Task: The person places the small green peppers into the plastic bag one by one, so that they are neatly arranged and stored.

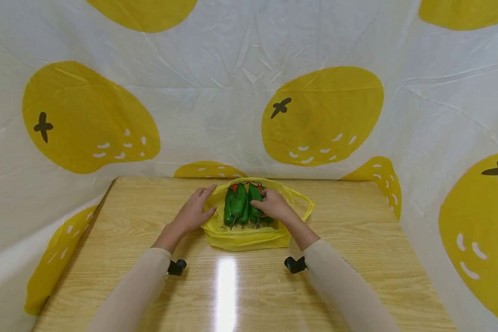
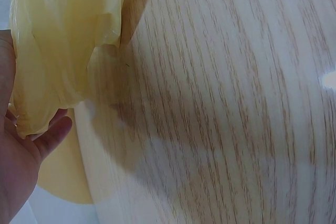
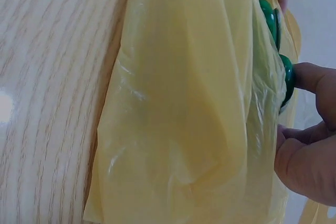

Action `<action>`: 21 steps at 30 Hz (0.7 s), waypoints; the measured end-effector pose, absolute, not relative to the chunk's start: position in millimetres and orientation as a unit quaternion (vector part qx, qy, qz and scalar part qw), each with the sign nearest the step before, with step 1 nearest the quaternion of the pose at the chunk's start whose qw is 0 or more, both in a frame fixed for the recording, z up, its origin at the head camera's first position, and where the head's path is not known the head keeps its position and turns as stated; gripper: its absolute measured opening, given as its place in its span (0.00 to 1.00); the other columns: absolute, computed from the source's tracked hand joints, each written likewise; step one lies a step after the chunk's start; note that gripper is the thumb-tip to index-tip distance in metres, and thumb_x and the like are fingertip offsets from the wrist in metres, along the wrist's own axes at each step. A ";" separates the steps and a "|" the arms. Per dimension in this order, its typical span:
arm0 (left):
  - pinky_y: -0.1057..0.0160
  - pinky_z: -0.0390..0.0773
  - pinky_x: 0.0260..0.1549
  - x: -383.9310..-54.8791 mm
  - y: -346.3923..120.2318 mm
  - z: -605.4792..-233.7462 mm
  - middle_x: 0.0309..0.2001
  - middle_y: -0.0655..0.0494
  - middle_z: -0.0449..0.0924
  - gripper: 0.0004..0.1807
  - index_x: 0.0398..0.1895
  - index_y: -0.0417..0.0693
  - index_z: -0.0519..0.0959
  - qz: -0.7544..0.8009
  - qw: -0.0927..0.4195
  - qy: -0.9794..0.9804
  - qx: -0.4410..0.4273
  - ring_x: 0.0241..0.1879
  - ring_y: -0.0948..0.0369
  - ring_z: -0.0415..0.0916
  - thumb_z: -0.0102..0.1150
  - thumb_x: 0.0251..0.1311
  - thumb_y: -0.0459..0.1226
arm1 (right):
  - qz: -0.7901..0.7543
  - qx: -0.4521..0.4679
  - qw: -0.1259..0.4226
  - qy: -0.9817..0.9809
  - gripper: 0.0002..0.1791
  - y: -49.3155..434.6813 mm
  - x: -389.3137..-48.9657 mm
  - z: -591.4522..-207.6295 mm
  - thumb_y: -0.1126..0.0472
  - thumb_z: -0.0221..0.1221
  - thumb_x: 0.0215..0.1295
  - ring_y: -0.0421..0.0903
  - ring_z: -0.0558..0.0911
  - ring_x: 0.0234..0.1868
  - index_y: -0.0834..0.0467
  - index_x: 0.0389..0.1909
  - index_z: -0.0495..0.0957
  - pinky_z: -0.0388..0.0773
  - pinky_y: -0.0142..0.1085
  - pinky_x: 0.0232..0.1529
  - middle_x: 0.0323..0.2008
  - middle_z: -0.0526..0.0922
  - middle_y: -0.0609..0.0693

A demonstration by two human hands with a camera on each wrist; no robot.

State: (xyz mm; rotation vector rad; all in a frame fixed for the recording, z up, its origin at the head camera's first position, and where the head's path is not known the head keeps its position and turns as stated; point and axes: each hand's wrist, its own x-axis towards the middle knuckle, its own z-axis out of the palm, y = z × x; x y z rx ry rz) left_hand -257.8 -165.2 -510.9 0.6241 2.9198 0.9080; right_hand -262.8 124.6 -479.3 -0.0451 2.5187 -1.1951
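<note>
A yellow plastic bag (image 1: 249,240) lies open on the table, its mouth facing up and several glossy green peppers (image 1: 238,203) inside it. My left hand (image 1: 196,210) is at the bag's left side, thumb and fingers spread and touching the plastic. In the left wrist view, a fold of the bag (image 2: 58,51) hangs between that thumb and the fingers. Reaching into the bag from the right, my right hand (image 1: 275,205) grips a green pepper (image 1: 255,198) with thumb and fingers. The right wrist view shows a digit against a pepper (image 3: 287,80); the bag hides the rest.
A yellow bag handle (image 1: 309,207) loops out to the right over the wooden table (image 1: 340,212). Behind and at both sides hangs a white cloth (image 1: 216,115) printed with large yellow fruit. Light glares off the table's front.
</note>
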 end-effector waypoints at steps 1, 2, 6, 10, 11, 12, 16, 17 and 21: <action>0.35 0.73 0.64 -257.8 -165.4 -510.7 0.72 0.34 0.65 0.40 0.82 0.52 0.58 0.291 0.010 0.936 0.199 0.69 0.36 0.68 0.63 0.70 0.41 | -0.425 -0.016 0.174 0.888 0.37 123.3 -262.8 -479.5 0.50 0.62 0.74 0.51 0.89 0.33 0.67 0.75 0.64 0.88 0.45 0.42 0.33 0.81 0.56; 0.35 0.73 0.64 -257.7 -165.6 -510.5 0.72 0.34 0.64 0.40 0.82 0.53 0.58 0.291 0.010 0.936 0.199 0.69 0.36 0.68 0.63 0.70 0.41 | -0.426 -0.015 0.170 0.889 0.37 121.9 -262.7 -479.7 0.50 0.62 0.74 0.51 0.88 0.32 0.66 0.74 0.64 0.88 0.45 0.41 0.34 0.80 0.56; 0.35 0.74 0.64 -257.7 -166.2 -510.0 0.72 0.34 0.65 0.40 0.82 0.52 0.58 0.291 0.010 0.936 0.198 0.69 0.37 0.68 0.63 0.70 0.41 | -0.432 -0.015 0.160 0.888 0.38 116.9 -261.7 -480.0 0.50 0.63 0.73 0.50 0.88 0.31 0.67 0.74 0.64 0.88 0.44 0.38 0.45 0.82 0.60; 0.35 0.74 0.63 -256.5 -165.7 -510.0 0.72 0.34 0.65 0.40 0.82 0.53 0.57 0.294 0.013 0.935 0.197 0.68 0.37 0.69 0.63 0.70 0.40 | -0.438 -0.013 0.156 0.886 0.41 114.0 -259.3 -483.5 0.49 0.64 0.72 0.49 0.87 0.28 0.66 0.76 0.61 0.88 0.44 0.36 0.51 0.81 0.63; 0.35 0.74 0.63 -256.3 -165.5 -510.2 0.71 0.34 0.65 0.40 0.82 0.53 0.57 0.294 0.013 0.935 0.198 0.68 0.37 0.69 0.63 0.70 0.40 | -0.438 -0.013 0.156 0.885 0.42 113.7 -258.9 -484.5 0.48 0.64 0.72 0.49 0.87 0.28 0.66 0.76 0.60 0.88 0.44 0.36 0.51 0.80 0.64; 0.35 0.75 0.63 -256.2 -165.5 -510.5 0.71 0.34 0.65 0.40 0.82 0.53 0.57 0.295 0.014 0.935 0.197 0.68 0.37 0.70 0.63 0.70 0.40 | -0.437 -0.012 0.155 0.886 0.42 113.2 -258.7 -485.3 0.47 0.64 0.72 0.49 0.87 0.27 0.66 0.76 0.59 0.88 0.44 0.36 0.50 0.80 0.64; 0.35 0.75 0.62 -256.0 -165.9 -512.0 0.71 0.34 0.66 0.40 0.82 0.53 0.58 0.293 0.013 0.936 0.197 0.67 0.37 0.70 0.63 0.70 0.40 | -0.431 -0.009 0.150 0.890 0.43 110.4 -257.5 -486.1 0.46 0.64 0.72 0.48 0.87 0.27 0.66 0.77 0.59 0.87 0.44 0.41 0.52 0.80 0.63; 0.35 0.75 0.62 -256.2 -166.1 -512.4 0.71 0.34 0.66 0.40 0.82 0.53 0.58 0.293 0.014 0.935 0.198 0.67 0.37 0.70 0.63 0.70 0.40 | -0.427 -0.010 0.148 0.892 0.43 109.5 -257.2 -486.0 0.46 0.63 0.72 0.47 0.87 0.28 0.66 0.77 0.59 0.87 0.44 0.41 0.53 0.80 0.63; 0.36 0.75 0.63 -256.9 -166.4 -512.8 0.71 0.34 0.66 0.40 0.82 0.55 0.57 0.290 0.015 0.936 0.200 0.68 0.38 0.70 0.63 0.71 0.41 | -0.418 -0.011 0.150 0.896 0.43 107.3 -255.8 -484.4 0.47 0.63 0.73 0.45 0.87 0.29 0.66 0.77 0.58 0.87 0.43 0.43 0.53 0.81 0.62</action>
